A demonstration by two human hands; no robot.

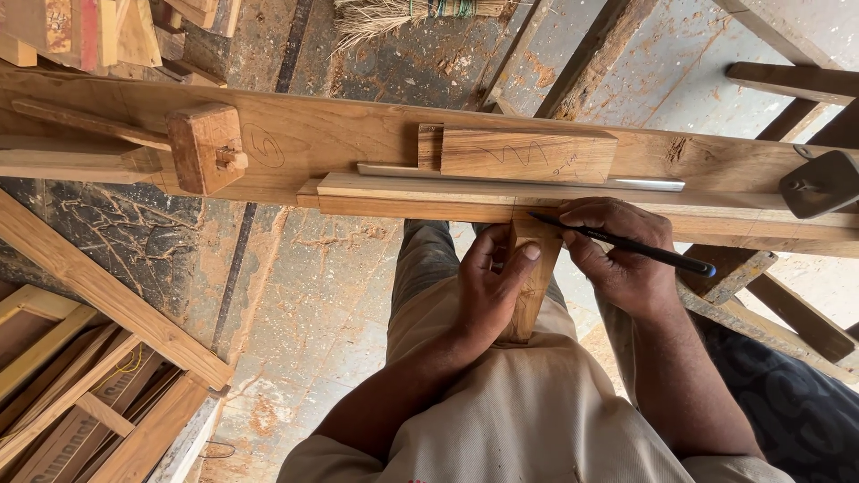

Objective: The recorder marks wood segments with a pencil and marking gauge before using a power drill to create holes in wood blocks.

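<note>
Our left hand (490, 291) grips the short wood block (535, 268) butted against the long strip's (429, 195) near edge; our right hand (617, 255) pinches a black pencil (626, 244), tip at the joint.

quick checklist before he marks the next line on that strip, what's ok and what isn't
1. Left hand pins the short wood block against the long wood strip: ok.
2. Right hand grips the black pencil: ok.
3. Pencil tip sits at the block's top edge on the strip: ok.
4. Metal ruler lies beyond the strip, clear of both hands: ok.
5. Block square to the strip: cannot tell.
6. Strip fixed to the bench plank: cannot tell.
</note>
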